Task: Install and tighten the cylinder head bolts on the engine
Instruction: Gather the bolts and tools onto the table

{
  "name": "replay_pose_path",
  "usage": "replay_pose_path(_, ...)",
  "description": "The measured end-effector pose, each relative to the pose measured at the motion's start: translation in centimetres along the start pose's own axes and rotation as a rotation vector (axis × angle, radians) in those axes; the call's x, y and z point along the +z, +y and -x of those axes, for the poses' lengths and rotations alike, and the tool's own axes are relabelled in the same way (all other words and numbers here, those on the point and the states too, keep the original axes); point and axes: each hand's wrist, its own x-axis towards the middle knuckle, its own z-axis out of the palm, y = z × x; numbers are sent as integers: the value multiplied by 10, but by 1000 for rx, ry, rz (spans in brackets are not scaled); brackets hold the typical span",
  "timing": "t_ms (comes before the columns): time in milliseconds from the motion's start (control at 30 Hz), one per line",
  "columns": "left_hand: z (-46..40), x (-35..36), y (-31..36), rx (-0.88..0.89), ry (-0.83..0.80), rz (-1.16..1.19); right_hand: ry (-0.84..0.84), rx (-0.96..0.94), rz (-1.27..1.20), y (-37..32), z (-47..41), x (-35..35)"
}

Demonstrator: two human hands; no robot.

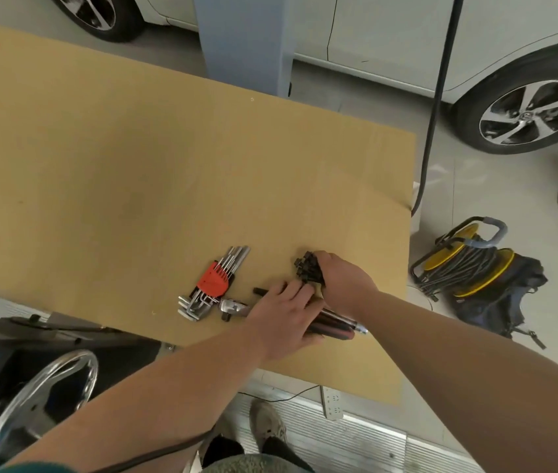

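I am gathering the cylinder head bolts [308,269] near the bench's [134,148] front right edge, my right hand [342,278] gripping the bundle and my left hand [286,317] pressing on loose shanks; next, carrying them to the engine.

The left hand [282,317] covers the middle of the ratchet wrench [335,325], leaving only its head and dark grip showing. The right hand [342,279] hides the shanks of the bolts [306,266], so their count cannot be told. The hex key set [211,285] is too small to read sizes. The steering wheel [37,409], white car [475,46] and tabletop [100,165] are cut off by the frame edges.
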Motion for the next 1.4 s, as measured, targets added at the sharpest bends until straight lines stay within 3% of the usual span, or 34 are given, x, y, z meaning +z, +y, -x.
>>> replay_pose_path(267,21,6,26,-201,33,6,93,-89,-104,-4,-2,10)
replay_pose_path(733,26,1,29,-326,68,75,264,-45,-246,19,14,20)
replay_pose_path(1100,23,-10,21,-401,41,153,125,-9,-232,10,9,7)
replay_pose_path(1400,19,-17,16,-558,-15,308,133,111,-466,14,4,-8)
